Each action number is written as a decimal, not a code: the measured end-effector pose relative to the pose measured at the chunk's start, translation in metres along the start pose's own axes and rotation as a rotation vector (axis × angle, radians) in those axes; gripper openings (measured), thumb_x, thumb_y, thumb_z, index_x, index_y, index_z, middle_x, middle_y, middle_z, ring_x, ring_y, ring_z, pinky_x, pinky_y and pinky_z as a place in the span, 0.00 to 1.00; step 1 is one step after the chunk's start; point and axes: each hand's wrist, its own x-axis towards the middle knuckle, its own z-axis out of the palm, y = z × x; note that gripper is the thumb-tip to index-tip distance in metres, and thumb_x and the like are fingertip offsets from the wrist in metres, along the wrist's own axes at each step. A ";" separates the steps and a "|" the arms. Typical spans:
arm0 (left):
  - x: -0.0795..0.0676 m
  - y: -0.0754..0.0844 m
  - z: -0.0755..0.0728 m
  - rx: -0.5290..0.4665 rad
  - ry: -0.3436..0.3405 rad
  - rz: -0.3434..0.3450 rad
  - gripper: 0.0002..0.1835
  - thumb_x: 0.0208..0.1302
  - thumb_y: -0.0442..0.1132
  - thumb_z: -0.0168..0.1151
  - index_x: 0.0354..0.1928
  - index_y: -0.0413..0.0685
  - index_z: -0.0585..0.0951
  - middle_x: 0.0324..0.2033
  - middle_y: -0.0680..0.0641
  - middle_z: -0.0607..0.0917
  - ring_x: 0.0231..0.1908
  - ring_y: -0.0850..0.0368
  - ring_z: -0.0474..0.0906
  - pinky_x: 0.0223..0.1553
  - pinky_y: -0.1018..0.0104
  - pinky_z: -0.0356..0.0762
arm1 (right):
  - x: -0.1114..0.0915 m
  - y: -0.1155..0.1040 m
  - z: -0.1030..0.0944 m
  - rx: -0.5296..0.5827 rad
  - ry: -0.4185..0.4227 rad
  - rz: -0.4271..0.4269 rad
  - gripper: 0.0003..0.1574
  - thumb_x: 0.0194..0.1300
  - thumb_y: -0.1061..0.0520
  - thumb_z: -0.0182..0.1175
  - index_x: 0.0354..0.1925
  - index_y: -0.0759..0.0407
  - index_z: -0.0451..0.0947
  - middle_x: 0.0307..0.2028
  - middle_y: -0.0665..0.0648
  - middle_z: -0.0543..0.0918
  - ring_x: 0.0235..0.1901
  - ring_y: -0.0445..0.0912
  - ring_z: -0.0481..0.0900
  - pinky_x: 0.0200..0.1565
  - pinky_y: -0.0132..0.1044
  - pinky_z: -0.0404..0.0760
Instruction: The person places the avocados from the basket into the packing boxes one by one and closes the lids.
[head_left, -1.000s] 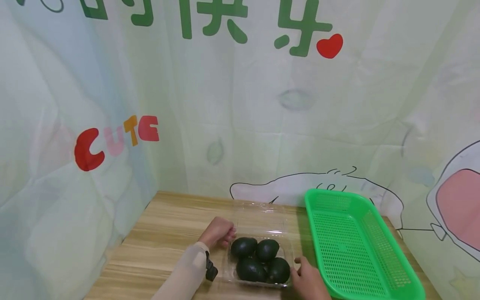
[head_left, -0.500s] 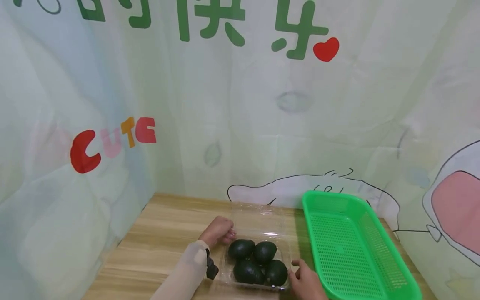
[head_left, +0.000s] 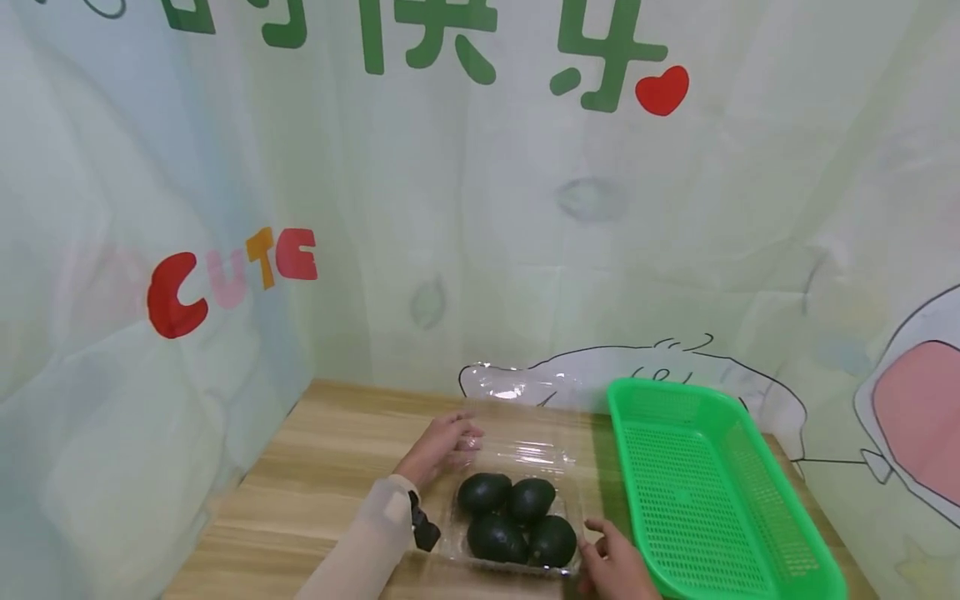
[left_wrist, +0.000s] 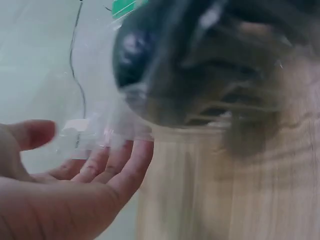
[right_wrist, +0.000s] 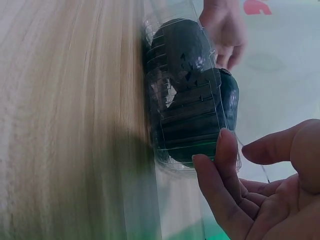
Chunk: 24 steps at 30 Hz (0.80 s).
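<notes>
A clear plastic clamshell container (head_left: 517, 569) stands on the table with several dark green avocados (head_left: 497, 539) in its base. Its hinged lid (head_left: 525, 429) is raised at the far side, tilted up. My left hand (head_left: 444, 443) is at the lid's left side. In the left wrist view its fingers (left_wrist: 131, 167) reach out almost straight against the clear plastic, thumb apart. My right hand (head_left: 617, 562) is at the base's near right corner. In the right wrist view, thumb and fingertips (right_wrist: 227, 150) lightly pinch the rim, with little of the contact showing.
A green mesh basket (head_left: 693, 492) stands on the wooden table (head_left: 322, 475) just right of my right hand. Behind and to the left hangs a printed cloth (head_left: 420, 208) with lettering and cartoon shapes, close to the table's far edge.
The lid has risen from lying back on the table to a tilt, and my left hand has moved away from me with it, its fingers straightening. My right hand and the avocados stay nearly in place.
</notes>
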 end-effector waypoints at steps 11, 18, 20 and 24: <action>-0.018 0.013 0.006 -0.103 -0.074 0.099 0.44 0.69 0.69 0.32 0.71 0.40 0.58 0.68 0.34 0.64 0.69 0.34 0.56 0.63 0.30 0.52 | 0.000 0.002 0.001 0.053 0.003 0.055 0.29 0.68 0.58 0.52 0.60 0.76 0.62 0.20 0.54 0.76 0.16 0.47 0.79 0.20 0.40 0.79; -0.030 0.020 0.010 -0.060 -0.062 0.112 0.53 0.61 0.78 0.22 0.73 0.42 0.57 0.69 0.35 0.62 0.69 0.32 0.54 0.59 0.22 0.41 | -0.001 -0.003 0.002 0.079 0.009 0.111 0.29 0.70 0.56 0.49 0.61 0.75 0.63 0.21 0.54 0.76 0.17 0.48 0.80 0.22 0.41 0.80; -0.034 0.022 0.012 -0.050 -0.048 0.111 0.52 0.62 0.77 0.21 0.72 0.42 0.58 0.69 0.34 0.62 0.69 0.31 0.53 0.59 0.21 0.39 | -0.003 -0.003 0.002 0.100 0.017 0.100 0.29 0.71 0.55 0.48 0.61 0.75 0.63 0.20 0.55 0.77 0.17 0.49 0.80 0.21 0.41 0.80; -0.043 0.025 0.015 -0.013 -0.031 0.125 0.53 0.62 0.76 0.17 0.72 0.41 0.58 0.70 0.33 0.60 0.69 0.28 0.50 0.57 0.20 0.36 | -0.007 -0.005 0.002 0.136 0.037 0.072 0.30 0.73 0.52 0.47 0.62 0.75 0.63 0.19 0.56 0.77 0.16 0.50 0.79 0.20 0.41 0.80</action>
